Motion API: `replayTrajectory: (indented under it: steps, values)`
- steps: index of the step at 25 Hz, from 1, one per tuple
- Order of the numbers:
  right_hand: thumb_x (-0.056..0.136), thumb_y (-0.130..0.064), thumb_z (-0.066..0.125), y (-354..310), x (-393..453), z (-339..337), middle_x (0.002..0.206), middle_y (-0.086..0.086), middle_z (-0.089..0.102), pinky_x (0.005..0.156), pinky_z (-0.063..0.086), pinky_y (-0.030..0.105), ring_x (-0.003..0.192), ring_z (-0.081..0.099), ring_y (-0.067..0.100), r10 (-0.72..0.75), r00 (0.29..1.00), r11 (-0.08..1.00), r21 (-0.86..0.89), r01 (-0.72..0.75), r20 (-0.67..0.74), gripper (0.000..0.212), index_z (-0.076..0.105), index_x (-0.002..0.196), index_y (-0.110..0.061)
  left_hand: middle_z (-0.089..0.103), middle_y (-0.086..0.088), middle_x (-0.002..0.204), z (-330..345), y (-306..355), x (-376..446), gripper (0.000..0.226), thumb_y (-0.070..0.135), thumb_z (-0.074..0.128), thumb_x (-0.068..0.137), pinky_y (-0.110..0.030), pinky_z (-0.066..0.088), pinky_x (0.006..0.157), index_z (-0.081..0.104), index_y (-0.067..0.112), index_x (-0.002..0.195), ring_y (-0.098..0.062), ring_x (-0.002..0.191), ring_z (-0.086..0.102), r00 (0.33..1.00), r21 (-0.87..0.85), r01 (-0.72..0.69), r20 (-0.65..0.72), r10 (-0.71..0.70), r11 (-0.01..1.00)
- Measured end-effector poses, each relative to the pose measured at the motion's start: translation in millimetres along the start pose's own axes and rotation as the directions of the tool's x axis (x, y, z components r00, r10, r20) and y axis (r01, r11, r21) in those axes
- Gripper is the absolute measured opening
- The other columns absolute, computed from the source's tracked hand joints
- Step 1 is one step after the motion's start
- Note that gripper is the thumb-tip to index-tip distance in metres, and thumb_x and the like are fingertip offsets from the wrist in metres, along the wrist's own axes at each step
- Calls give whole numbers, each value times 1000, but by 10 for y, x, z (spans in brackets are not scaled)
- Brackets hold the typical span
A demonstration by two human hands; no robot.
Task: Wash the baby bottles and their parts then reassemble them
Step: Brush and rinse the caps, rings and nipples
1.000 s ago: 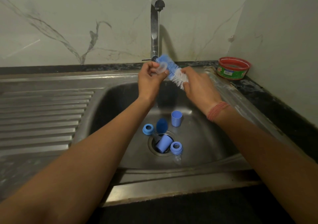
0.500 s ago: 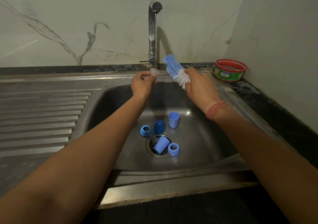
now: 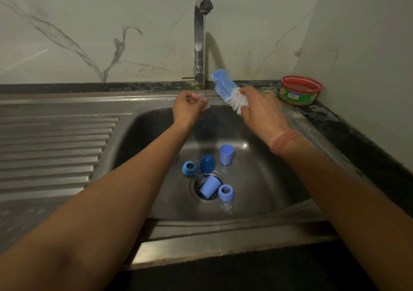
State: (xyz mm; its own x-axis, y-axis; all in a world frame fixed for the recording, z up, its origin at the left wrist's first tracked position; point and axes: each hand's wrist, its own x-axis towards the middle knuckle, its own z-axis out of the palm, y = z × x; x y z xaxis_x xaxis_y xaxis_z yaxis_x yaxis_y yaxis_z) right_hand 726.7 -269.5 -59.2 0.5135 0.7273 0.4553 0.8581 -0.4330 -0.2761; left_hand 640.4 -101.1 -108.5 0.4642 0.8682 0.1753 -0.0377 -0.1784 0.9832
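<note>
My left hand point(image 3: 190, 108) holds a small clear teat point(image 3: 204, 102) under the thin stream of water from the tap point(image 3: 201, 42). My right hand point(image 3: 260, 109) grips a blue and white bottle brush point(image 3: 228, 91), its bristle head pointing up and left, apart from the teat. In the sink point(image 3: 268, 179) lie two blue collar rings point(image 3: 189, 167) point(image 3: 226, 192), a dark blue cap point(image 3: 207, 163), an upright light blue cup point(image 3: 226, 154) and another light blue cup point(image 3: 209, 186) tipped over on the drain. A clear part point(image 3: 226, 208) lies just below the nearer ring.
A ribbed steel drainboard point(image 3: 55, 152) spreads to the left of the basin. A round red and green tub point(image 3: 300, 90) stands on the dark counter in the back right corner. Marble walls close in behind and on the right.
The brush has come away from the teat and moved right. My left hand has carried the teat under the tap, where water now runs onto it.
</note>
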Motion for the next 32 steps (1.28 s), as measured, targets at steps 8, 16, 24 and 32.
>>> replayTrajectory:
  steps: [8, 16, 24, 32]
  values:
    - [93, -11, 48, -100, -38, 98, 113, 22, 60, 79, 49, 43, 97, 58, 41, 5, 999, 996, 87, -9, 47, 38, 45, 130, -15, 66, -7, 84, 156, 166, -173, 12, 20, 59, 99, -22, 50, 66, 55, 10, 92, -9, 63, 58, 965, -391, 203, 236, -116, 898]
    - [95, -12, 47, -100, -5, 14, 117, 21, 60, 79, 48, 42, 101, 57, 38, 53, 998, 991, 124, -55, 16, 35, 46, 129, -9, 67, -8, 90, 174, 242, -354, 6, 9, 58, 97, -19, 54, 71, 55, 5, 99, -9, 70, 64, 919, -341, 210, 389, -66, 917]
    - [94, -13, 49, -364, -153, 83, 120, 20, 59, 81, 46, 37, 104, 57, 40, -56, 992, 987, 154, 39, 109, 43, 43, 136, -19, 67, -19, 118, -73, 119, -53, 27, 23, 54, 101, -27, 58, 79, 58, 2, 118, -20, 91, 67, 964, -548, 244, 51, -260, 800]
    - [94, -12, 47, -234, -76, 61, 122, 20, 59, 82, 45, 39, 105, 57, 40, 9, 998, 992, 122, -17, 64, 43, 42, 137, -16, 64, -17, 116, 25, 213, -140, 16, 24, 52, 102, -29, 59, 79, 57, 9, 105, -26, 102, 66, 952, -546, 286, 255, -169, 787]
